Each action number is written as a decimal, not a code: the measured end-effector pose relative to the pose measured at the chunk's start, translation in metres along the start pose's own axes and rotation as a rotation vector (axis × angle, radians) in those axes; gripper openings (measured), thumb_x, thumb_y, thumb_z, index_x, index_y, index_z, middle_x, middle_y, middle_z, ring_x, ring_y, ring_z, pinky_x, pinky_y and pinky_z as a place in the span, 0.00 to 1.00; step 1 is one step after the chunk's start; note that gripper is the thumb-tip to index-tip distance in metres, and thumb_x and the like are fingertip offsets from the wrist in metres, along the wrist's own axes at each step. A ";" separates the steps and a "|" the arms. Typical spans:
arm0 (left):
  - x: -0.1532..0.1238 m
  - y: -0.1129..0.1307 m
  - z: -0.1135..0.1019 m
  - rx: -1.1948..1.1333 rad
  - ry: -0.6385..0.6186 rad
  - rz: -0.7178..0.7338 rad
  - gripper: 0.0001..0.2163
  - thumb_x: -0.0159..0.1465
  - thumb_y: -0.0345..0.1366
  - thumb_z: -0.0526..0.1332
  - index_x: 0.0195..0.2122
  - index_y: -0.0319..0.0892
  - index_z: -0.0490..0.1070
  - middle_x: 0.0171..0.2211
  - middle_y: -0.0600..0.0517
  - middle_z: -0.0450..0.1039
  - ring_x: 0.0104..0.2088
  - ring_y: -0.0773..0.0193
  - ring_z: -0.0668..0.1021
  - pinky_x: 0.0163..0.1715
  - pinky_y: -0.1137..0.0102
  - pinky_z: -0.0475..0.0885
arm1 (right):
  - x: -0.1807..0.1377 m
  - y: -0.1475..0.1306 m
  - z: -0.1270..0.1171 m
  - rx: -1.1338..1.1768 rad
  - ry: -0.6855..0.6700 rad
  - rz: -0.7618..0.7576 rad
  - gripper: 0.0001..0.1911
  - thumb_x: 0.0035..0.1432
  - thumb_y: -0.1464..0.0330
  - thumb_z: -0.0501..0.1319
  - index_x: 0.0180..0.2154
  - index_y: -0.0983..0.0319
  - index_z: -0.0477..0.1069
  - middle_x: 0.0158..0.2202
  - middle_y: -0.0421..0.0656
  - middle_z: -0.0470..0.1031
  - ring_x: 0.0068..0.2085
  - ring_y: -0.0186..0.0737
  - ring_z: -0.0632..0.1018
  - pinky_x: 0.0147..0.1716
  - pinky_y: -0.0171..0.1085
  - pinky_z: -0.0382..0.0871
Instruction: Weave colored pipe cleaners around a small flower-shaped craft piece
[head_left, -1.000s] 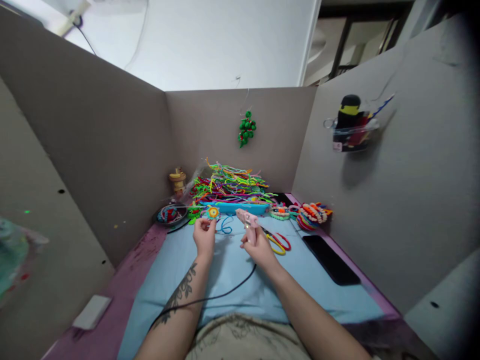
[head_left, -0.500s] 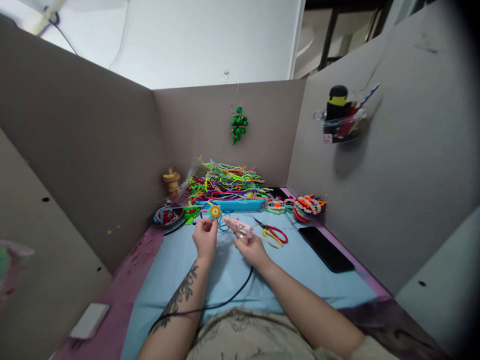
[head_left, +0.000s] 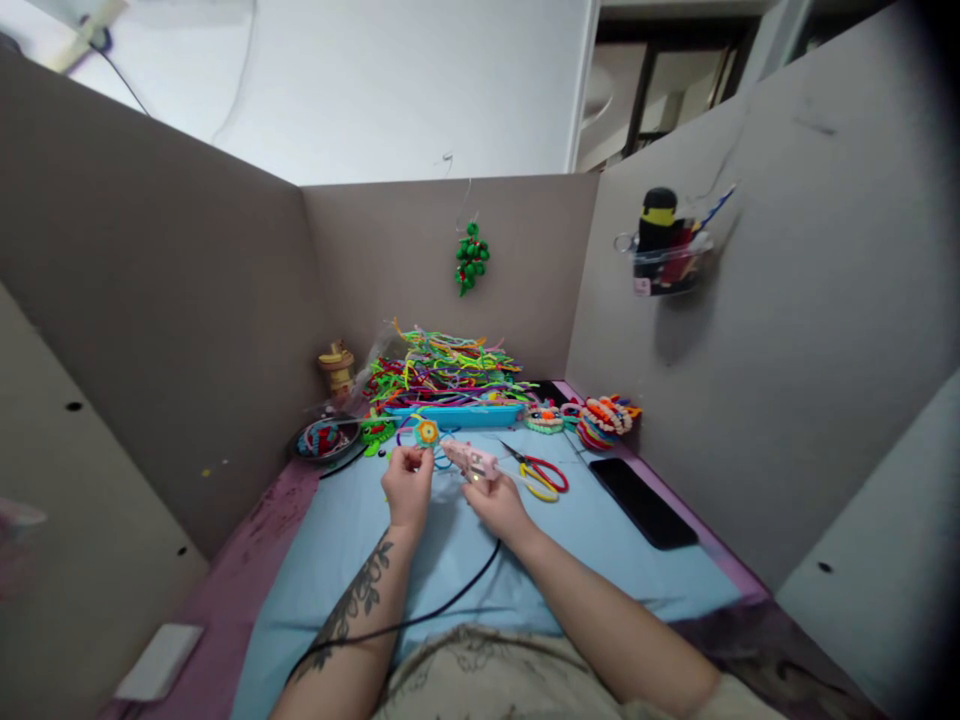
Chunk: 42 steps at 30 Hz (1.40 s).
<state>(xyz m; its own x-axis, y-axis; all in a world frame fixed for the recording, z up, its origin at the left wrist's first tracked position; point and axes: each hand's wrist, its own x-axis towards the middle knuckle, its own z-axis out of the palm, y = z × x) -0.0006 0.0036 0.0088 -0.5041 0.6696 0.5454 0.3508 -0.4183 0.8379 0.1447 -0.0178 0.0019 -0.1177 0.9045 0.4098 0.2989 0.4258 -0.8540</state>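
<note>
My left hand (head_left: 407, 486) pinches a small round pipe-cleaner flower (head_left: 426, 432), yellow and orange at its middle with a blue and purple rim, held up above the blue mat (head_left: 600, 560). My right hand (head_left: 493, 503) is closed round a pink glue gun (head_left: 470, 460). The gun's nozzle points left at the flower, close beside it. A black cord (head_left: 450, 595) runs from the gun back over the mat toward my body.
A heap of coloured pipe cleaners (head_left: 442, 368) lies on a blue tray (head_left: 457, 414) at the back. Red and yellow scissors (head_left: 541, 473), a black phone (head_left: 642, 487), finished coils (head_left: 604, 418), a small bowl (head_left: 324, 438) and a white box (head_left: 157, 662) lie around. Cardboard walls enclose the desk.
The glue gun has tipped from upright to pointing left and has come close to the flower. My view has shifted a little to the right.
</note>
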 end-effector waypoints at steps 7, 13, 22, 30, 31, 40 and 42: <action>0.000 0.000 0.000 0.023 -0.013 0.023 0.10 0.53 0.37 0.61 0.21 0.44 0.59 0.19 0.58 0.62 0.28 0.65 0.72 0.29 0.74 0.65 | 0.001 -0.001 -0.001 0.018 -0.040 -0.095 0.25 0.50 0.72 0.53 0.52 0.58 0.67 0.48 0.40 0.73 0.49 0.42 0.73 0.51 0.42 0.64; -0.001 0.001 -0.001 0.025 -0.015 0.045 0.10 0.54 0.36 0.60 0.20 0.44 0.58 0.18 0.58 0.61 0.29 0.65 0.73 0.31 0.73 0.66 | 0.000 -0.004 -0.001 0.016 -0.016 -0.097 0.24 0.50 0.72 0.54 0.50 0.58 0.68 0.46 0.40 0.75 0.47 0.42 0.74 0.51 0.41 0.65; -0.001 -0.001 0.000 0.038 -0.012 0.065 0.10 0.54 0.37 0.60 0.20 0.44 0.58 0.18 0.58 0.61 0.28 0.65 0.73 0.31 0.74 0.66 | 0.002 0.006 0.001 0.005 -0.009 -0.078 0.24 0.50 0.72 0.54 0.51 0.57 0.67 0.49 0.38 0.73 0.50 0.43 0.72 0.52 0.41 0.64; -0.001 -0.001 0.000 0.025 -0.007 0.067 0.11 0.54 0.37 0.60 0.20 0.44 0.57 0.18 0.58 0.61 0.28 0.66 0.73 0.30 0.74 0.65 | 0.002 0.005 0.002 0.039 -0.022 -0.071 0.24 0.50 0.71 0.55 0.51 0.58 0.67 0.49 0.38 0.72 0.51 0.44 0.71 0.54 0.42 0.62; -0.001 0.000 0.000 0.028 -0.008 0.066 0.11 0.54 0.37 0.60 0.20 0.44 0.57 0.18 0.58 0.60 0.28 0.66 0.73 0.30 0.74 0.66 | 0.002 0.004 0.002 0.044 -0.023 -0.075 0.25 0.50 0.71 0.55 0.51 0.58 0.67 0.50 0.38 0.71 0.52 0.44 0.71 0.54 0.42 0.61; -0.001 -0.001 0.000 0.022 -0.013 0.048 0.11 0.53 0.37 0.60 0.20 0.44 0.57 0.18 0.58 0.60 0.30 0.65 0.74 0.31 0.74 0.66 | 0.001 -0.002 0.000 0.054 -0.025 -0.106 0.25 0.50 0.72 0.54 0.52 0.58 0.66 0.51 0.38 0.71 0.52 0.43 0.70 0.55 0.42 0.60; 0.000 -0.001 0.000 0.016 -0.014 0.040 0.11 0.53 0.37 0.60 0.20 0.44 0.57 0.18 0.58 0.60 0.29 0.65 0.74 0.31 0.74 0.66 | 0.001 -0.002 0.000 0.060 -0.011 -0.121 0.25 0.51 0.72 0.53 0.53 0.57 0.66 0.52 0.37 0.69 0.54 0.43 0.69 0.56 0.42 0.59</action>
<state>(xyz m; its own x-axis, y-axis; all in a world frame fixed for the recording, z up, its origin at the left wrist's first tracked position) -0.0007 0.0037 0.0079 -0.4784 0.6613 0.5778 0.3827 -0.4352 0.8150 0.1439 -0.0179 0.0039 -0.1595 0.8465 0.5079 0.2245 0.5322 -0.8163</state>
